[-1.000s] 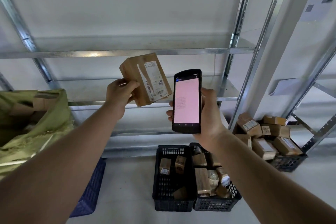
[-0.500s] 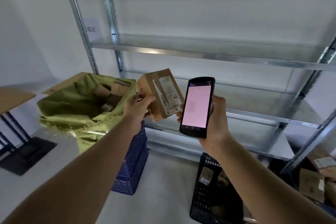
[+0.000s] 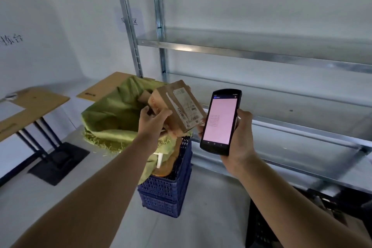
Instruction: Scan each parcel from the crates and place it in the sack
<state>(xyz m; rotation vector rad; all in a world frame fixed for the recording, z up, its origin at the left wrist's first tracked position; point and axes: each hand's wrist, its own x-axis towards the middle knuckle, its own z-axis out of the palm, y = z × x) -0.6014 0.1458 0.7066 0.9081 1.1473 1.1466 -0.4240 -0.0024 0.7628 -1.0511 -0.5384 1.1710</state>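
Head view, left hand: my left hand grips the lower left end of the parcel, thumb lying along its top face and fingers curled underneath.
Parcel: a brown cardboard box, tilted, its white barcode label turned up towards me; it sticks out up and to the right of my left hand, over the right side of the sack's mouth.
Right hand: my right hand is wrapped round the scanner, fingers curled on its left edge and thumb on its right edge.
Scanner: a black handheld held upright, its pink screen facing me, just right of the parcel's labelled end.
Sack: green woven cloth with its mouth open, spreading left of and below my left hand; brown shapes show inside.
Blue crate: straight below my left hand, with the sack draped over it.
Black crate: under my right forearm; I cannot tell what is in it.
Shelf rack: grey metal, beyond both hands.
Surface: wooden top, far left of my left hand.
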